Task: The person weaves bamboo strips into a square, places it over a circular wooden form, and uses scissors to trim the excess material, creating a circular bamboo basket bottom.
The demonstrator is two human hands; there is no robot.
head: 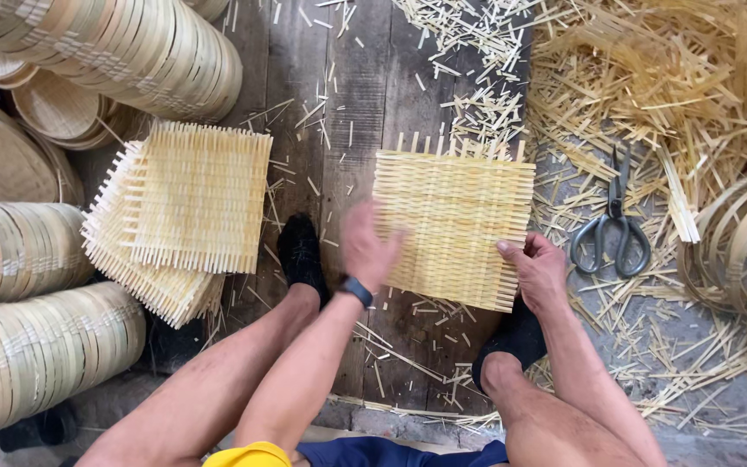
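The woven mat [454,227] lies flat on the floor boards [365,78], between the two feet, its sticking-out strip ends toward the far edge. Right hand [539,270] pinches the mat's near right corner. Left hand [367,246] is open, blurred, over the mat's left edge, approx. touching. Scissors [612,227] lie just right of the mat; a mat stack [179,216] lies well to the left.

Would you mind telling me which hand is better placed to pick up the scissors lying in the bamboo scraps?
Probably the right hand: it holds the woven bamboo mat at its right edge, just beside the scissors. The left hand rests on the mat's far side, so it would have to cross over.
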